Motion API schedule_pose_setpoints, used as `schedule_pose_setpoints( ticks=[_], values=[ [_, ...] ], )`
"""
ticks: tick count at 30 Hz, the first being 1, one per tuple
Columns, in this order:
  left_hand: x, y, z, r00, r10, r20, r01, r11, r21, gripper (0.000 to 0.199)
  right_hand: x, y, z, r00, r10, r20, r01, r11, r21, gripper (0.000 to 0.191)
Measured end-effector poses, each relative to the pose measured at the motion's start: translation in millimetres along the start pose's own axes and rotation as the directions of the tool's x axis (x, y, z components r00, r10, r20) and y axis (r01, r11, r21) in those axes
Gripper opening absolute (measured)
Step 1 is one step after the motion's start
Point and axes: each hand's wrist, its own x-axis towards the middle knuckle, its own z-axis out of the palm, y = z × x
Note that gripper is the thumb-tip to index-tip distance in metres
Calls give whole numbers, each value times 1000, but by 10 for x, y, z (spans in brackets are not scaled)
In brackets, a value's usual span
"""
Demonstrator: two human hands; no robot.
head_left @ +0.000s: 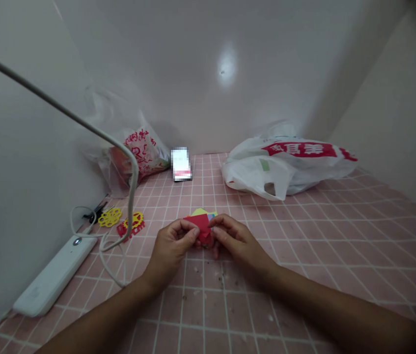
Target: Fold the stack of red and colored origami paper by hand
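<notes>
A small piece of red paper [201, 224] is held up between both hands near the middle of the pink checked table surface [208, 309]. My left hand [173, 246] pinches its left side between thumb and forefinger. On its right side, my right hand [235, 241] has thumb and fingers closed on the paper's edge. Behind the red paper, yellow paper [199, 212] and a bit of blue show; whether they are held or lie on the table is unclear. Small specks lie on the surface below the hands.
Yellow cutouts [109, 217] and a red cutout [139, 230] lie left, near a white power strip [56, 275]. A white cable [133, 196] hangs at left. Behind are a lit phone [181, 164], a left plastic bag [141, 152] and a right one [255, 169].
</notes>
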Motion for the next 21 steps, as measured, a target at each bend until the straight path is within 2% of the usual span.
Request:
schedule_pose_setpoints(
  ticks=[5,16,21],
  values=[
    [-11,-11,-4,999,37,12,-38,996,80,14,12,42,-4,995,84,47,-85,996,33,23],
    [7,-36,-5,999,38,37,-42,995,94,16,5,-25,38,989,149,5,-148,989,-24,18],
    [15,-63,-10,999,12,51,-12,1000,3,21,6,-41,50,988,152,-29,-153,987,-48,17]
  ],
)
